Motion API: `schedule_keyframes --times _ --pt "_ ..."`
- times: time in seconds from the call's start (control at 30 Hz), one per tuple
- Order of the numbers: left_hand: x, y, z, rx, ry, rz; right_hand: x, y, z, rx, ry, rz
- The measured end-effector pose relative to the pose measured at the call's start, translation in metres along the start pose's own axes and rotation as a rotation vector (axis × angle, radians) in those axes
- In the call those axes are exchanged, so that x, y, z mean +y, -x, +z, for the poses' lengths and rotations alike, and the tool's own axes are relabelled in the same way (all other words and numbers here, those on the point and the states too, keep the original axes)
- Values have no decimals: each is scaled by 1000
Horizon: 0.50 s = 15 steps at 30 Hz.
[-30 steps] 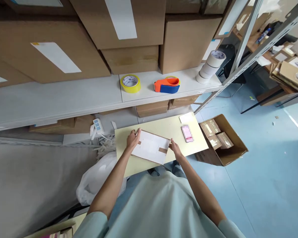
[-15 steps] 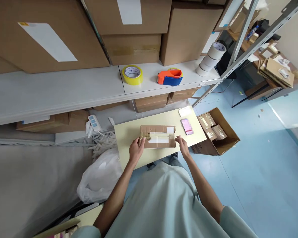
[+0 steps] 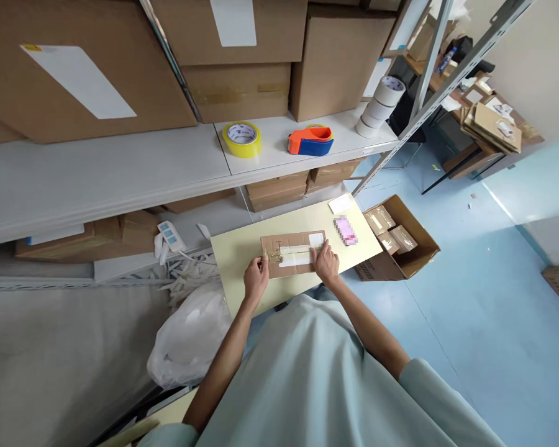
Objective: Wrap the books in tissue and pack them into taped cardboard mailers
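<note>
A flat cardboard box (image 3: pixel 289 239) lies on the pale yellow tabletop (image 3: pixel 235 292), with white labels on its top and clear tape running along its length. At its left end, my left hand (image 3: pixel 257 278) grips the edge, thumb on top. My right hand (image 3: pixel 327 264) is bent over the right end of the box, thumb on the taped top and fingers at the far right edge. The undersides of both hands are hidden.
Right of the box lie a blurred pink item (image 3: pixel 345 230) and a white card (image 3: pixel 340 203). An open carton (image 3: pixel 414 261) with small boxes stands on the floor. Above, the shelf holds yellow tape (image 3: pixel 254 144), an orange-blue tape dispenser (image 3: pixel 314 146) and white rolls (image 3: pixel 377 110).
My right hand has moved from beside the box's right end inward onto its top. My left hand keeps its place at the left end. The view has shifted slightly.
</note>
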<state>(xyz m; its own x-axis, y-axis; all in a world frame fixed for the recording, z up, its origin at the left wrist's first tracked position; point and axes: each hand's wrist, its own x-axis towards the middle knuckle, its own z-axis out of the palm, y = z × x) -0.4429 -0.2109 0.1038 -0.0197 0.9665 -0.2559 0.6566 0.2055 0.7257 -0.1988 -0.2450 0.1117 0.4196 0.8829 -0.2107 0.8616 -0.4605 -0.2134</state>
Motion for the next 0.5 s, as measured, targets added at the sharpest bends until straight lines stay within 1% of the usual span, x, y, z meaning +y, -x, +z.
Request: schedule_keyframes --times 0.1,0.2,0.27,0.37,0.5 --pt "10 -3 6 -16 -73 -70 2 0 0 -62 -55 55" --pt "9 -12 8 -22 -119 -59 13 0 -2 -122 -148 108" --pt "2 -20 4 -79 -55 -73 20 1 -2 -110 -202 100" --pt "-13 -29 -6 -176 106 -83 31 2 -1 -68 -302 72" --pt "-22 -29 -13 -221 283 -74 45 1 -6 -107 -433 -10"
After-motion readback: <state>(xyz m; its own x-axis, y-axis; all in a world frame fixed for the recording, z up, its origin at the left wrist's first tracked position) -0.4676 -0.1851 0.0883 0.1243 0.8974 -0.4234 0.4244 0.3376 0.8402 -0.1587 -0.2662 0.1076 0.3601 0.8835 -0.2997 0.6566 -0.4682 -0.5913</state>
